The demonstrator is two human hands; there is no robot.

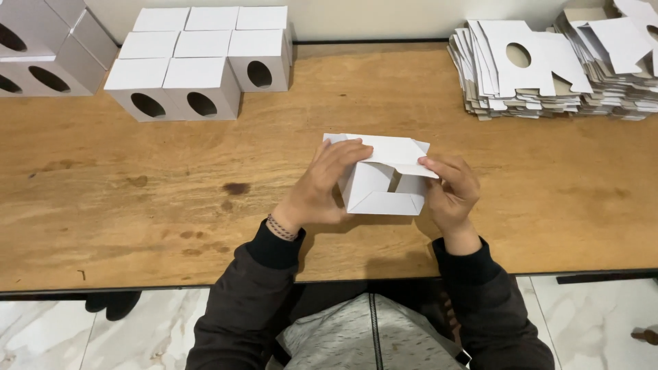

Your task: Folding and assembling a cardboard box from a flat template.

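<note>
A small white cardboard box (pixel 381 185), half folded with its end flaps open toward me, sits between both hands over the wooden table (pixel 137 178). My left hand (pixel 322 185) grips its left side, fingers laid over the top flap. My right hand (pixel 449 192) holds the right side, with thumb and fingers pinching the edge of the top flap. A beaded bracelet circles my left wrist. Both arms wear dark sleeves.
Several finished white boxes with oval holes (pixel 199 62) stand in rows at the back left, more of them (pixel 41 48) in the far left corner. Stacks of flat die-cut box blanks (pixel 534 68) lie at the back right. Pale marble floor shows below the table edge.
</note>
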